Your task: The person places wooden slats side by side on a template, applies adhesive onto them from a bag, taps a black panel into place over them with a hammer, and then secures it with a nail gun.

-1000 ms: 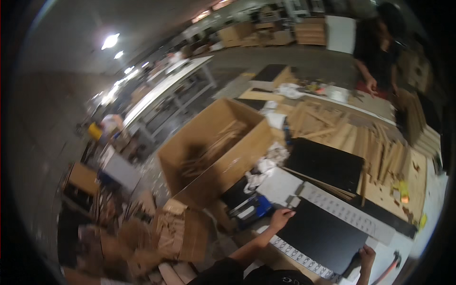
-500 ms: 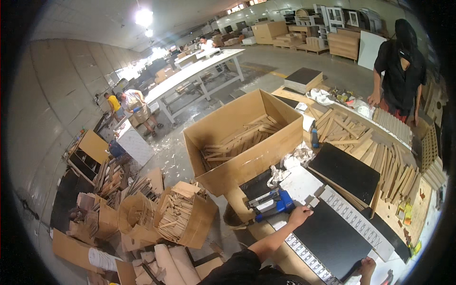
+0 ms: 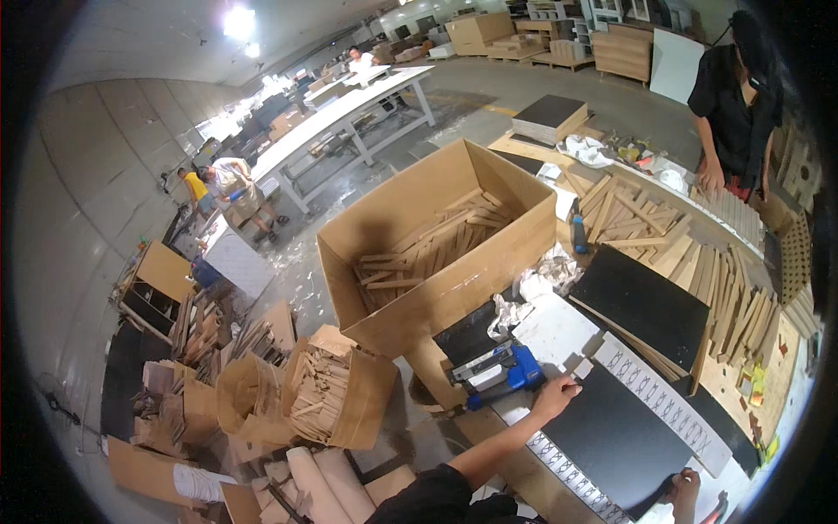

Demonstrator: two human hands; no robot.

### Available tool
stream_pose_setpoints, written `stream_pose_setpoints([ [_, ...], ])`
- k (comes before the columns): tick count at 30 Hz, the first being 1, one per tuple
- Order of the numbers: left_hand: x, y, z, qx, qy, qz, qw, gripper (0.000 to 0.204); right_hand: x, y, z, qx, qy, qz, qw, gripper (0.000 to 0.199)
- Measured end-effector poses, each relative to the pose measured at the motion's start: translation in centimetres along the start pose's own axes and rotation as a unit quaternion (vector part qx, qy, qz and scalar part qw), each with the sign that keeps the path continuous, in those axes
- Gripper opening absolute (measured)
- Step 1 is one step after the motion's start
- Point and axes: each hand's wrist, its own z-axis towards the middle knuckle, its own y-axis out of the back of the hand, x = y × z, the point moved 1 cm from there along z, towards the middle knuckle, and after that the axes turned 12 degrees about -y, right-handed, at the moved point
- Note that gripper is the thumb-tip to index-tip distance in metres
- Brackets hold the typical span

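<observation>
A flat black panel (image 3: 611, 441) lies on the workbench between two white strips with a printed looped pattern, the far strip (image 3: 659, 403) and the near strip (image 3: 572, 476). My left hand (image 3: 556, 397) has its fingers closed at the panel's far left corner, beside a small pale block (image 3: 582, 368). At the near right corner, my right hand (image 3: 685, 489) grips the panel's edge with curled fingers. A blue and silver nail gun (image 3: 502, 375) rests just left of my left hand.
Behind the bench stands a large cardboard box (image 3: 436, 301) holding wood strips. More black panels (image 3: 642, 301) and loose wooden slats (image 3: 742, 323) lie to the right. A co-worker (image 3: 738, 113) stands at the far right. Cartons of offcuts (image 3: 340, 393) sit on the floor at left.
The view has shifted slightly. Both hands stay at the same corners of the black panel, and the nail gun has not moved on the bench.
</observation>
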Motion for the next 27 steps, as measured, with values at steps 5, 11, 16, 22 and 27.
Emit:
stream_pose_setpoints([
  [5,-1.0,0.3,0.2,-0.017,-0.001,0.007,1.000,0.029,-1.0,0.5,1.8,-0.053,0.000,0.013,0.999,0.022],
  [11,-3.3,1.0,-2.6,-0.099,-0.187,0.174,0.962,0.026,-2.0,-1.8,0.0,-0.162,0.194,-0.080,0.964,0.022],
  [16,-4.0,2.2,-6.4,-0.019,-0.132,0.283,0.950,0.027,-1.3,-5.3,-10.1,-0.148,0.155,-0.080,0.974,0.021],
  [22,-4.1,1.5,-6.1,-0.104,-0.170,0.267,0.943,0.015,-1.5,-5.7,-12.8,-0.137,0.142,-0.014,0.980,0.017],
  [27,-2.8,2.1,-5.5,-0.059,-0.205,0.376,0.902,0.016,-2.6,-6.5,-12.1,-0.154,0.273,0.009,0.950,0.028],
])
